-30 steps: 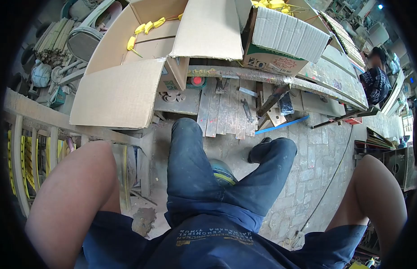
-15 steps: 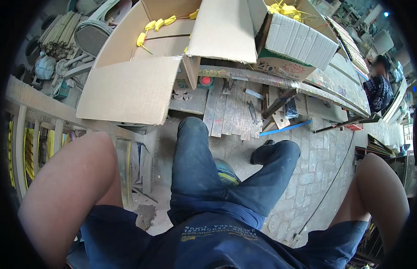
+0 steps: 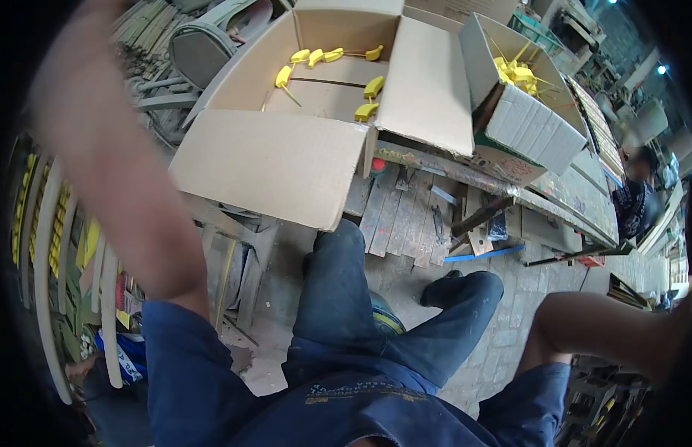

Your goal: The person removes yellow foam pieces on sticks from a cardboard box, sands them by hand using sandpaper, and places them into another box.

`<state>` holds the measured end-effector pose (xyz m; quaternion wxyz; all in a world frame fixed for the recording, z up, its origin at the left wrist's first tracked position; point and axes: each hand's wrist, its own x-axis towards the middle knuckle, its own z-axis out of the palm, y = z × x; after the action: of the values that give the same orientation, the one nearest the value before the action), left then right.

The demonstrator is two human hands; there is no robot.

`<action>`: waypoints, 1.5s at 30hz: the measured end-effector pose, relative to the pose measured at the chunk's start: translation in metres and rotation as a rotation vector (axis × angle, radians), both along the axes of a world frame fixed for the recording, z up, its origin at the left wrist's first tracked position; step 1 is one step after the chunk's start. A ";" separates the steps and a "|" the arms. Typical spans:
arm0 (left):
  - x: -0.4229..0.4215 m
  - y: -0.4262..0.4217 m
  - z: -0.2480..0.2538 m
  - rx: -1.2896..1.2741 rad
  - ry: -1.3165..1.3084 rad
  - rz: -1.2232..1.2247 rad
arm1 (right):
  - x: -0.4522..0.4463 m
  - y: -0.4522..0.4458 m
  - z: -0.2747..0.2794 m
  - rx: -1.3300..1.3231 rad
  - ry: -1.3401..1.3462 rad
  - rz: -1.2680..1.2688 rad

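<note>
Neither of my hands shows. My left forearm reaches up past the top left edge, and my right forearm runs out at the right edge. Ahead stands an open cardboard box (image 3: 242, 86) with several yellow curved pieces (image 3: 315, 58) on thin sticks inside, some along its far side and others near its right side. To its right a smaller open box (image 3: 536, 123) holds a pile of yellow pieces (image 3: 519, 74) with sticks.
A worn workbench (image 3: 569, 194) carries the boxes. Beneath it are wooden slats (image 3: 405, 220) and a blue strip (image 3: 484, 254). A wooden rack (image 3: 111, 305) stands at left, and a person (image 3: 635, 197) is at far right.
My left arm has swung up and my right arm has moved outward. The view has shifted, so the boxes sit lower and further right and more of their insides shows.
</note>
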<state>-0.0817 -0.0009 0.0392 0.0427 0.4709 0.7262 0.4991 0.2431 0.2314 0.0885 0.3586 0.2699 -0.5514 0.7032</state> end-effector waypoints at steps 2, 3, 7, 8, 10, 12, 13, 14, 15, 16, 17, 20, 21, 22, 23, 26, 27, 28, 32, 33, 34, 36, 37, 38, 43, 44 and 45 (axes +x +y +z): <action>-0.041 0.006 -0.001 -0.017 -0.106 0.092 | -0.003 -0.003 -0.017 -0.066 0.003 0.033; -0.065 0.010 -0.005 -0.081 -0.157 0.151 | -0.006 -0.007 -0.030 -0.094 -0.011 0.035; -0.158 0.034 -0.064 -0.713 -0.124 0.351 | -0.037 -0.034 -0.111 -0.168 -0.203 -0.080; -0.170 0.040 -0.092 -0.927 0.057 0.347 | -0.049 -0.045 -0.135 -0.171 -0.197 -0.129; -0.172 0.052 -0.122 -1.268 0.211 0.275 | -0.059 -0.068 -0.168 -0.212 -0.309 -0.143; -0.160 0.070 -0.129 -1.402 0.173 0.220 | -0.057 -0.085 -0.199 -0.290 -0.421 -0.191; -0.163 0.082 -0.140 -1.327 0.136 0.189 | -0.054 -0.088 -0.213 -0.328 -0.516 -0.223; -0.165 0.092 -0.147 -1.253 0.095 0.157 | -0.053 -0.088 -0.227 -0.322 -0.583 -0.236; -0.164 0.100 -0.149 -1.252 0.094 0.157 | -0.049 -0.087 -0.241 -0.322 -0.653 -0.285; -0.163 0.109 -0.151 -1.309 0.155 0.035 | -0.047 -0.087 -0.251 -0.331 -0.697 -0.299; -0.166 0.119 -0.156 -1.336 0.185 -0.032 | -0.044 -0.086 -0.258 -0.340 -0.743 -0.315; -0.190 0.147 -0.198 -1.320 -0.309 -0.137 | -0.034 -0.074 -0.276 -0.370 -0.785 -0.329; -0.190 0.153 -0.202 -1.313 -0.420 -0.123 | -0.032 -0.071 -0.280 -0.379 -0.803 -0.346; -0.189 0.155 -0.208 -1.308 -0.438 -0.101 | -0.032 -0.068 -0.281 -0.394 -0.814 -0.362; -0.189 0.159 -0.211 -1.303 -0.422 -0.078 | -0.033 -0.065 -0.282 -0.398 -0.812 -0.365; -0.180 0.161 -0.224 -1.279 -0.359 -0.047 | -0.034 -0.059 -0.283 -0.432 -0.833 -0.388; -0.174 0.159 -0.228 -1.264 -0.349 -0.038 | -0.037 -0.058 -0.282 -0.426 -0.838 -0.382; -0.168 0.157 -0.230 -1.255 -0.332 -0.029 | -0.038 -0.057 -0.281 -0.419 -0.844 -0.374; -0.161 0.154 -0.235 -1.220 -0.326 0.006 | -0.048 -0.056 -0.283 -0.336 -0.811 -0.362; -0.164 0.154 -0.232 -1.209 -0.323 0.016 | -0.049 -0.057 -0.283 -0.336 -0.807 -0.369; -0.167 0.152 -0.231 -1.202 -0.322 0.025 | -0.048 -0.059 -0.283 -0.346 -0.802 -0.349; -0.170 0.144 -0.224 -1.185 -0.255 0.028 | -0.046 -0.061 -0.282 -0.383 -0.794 -0.326; -0.166 0.137 -0.216 -1.171 -0.167 0.027 | -0.042 -0.061 -0.284 -0.386 -0.795 -0.329; -0.161 0.132 -0.208 -1.172 -0.165 0.027 | -0.039 -0.060 -0.288 -0.398 -0.813 -0.346; -0.156 0.116 -0.197 -0.933 0.334 0.210 | -0.020 -0.058 -0.299 -0.446 -0.881 -0.440; -0.157 0.116 -0.200 -0.932 0.338 0.207 | -0.017 -0.056 -0.301 -0.448 -0.887 -0.444; -0.147 0.113 -0.193 -0.924 0.386 0.216 | -0.013 -0.055 -0.302 -0.449 -0.893 -0.447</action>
<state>-0.2287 0.1118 -0.1542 0.0595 0.4087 0.9102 0.0314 0.2297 0.1759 -0.2133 0.2792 -0.2618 -0.5302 0.7565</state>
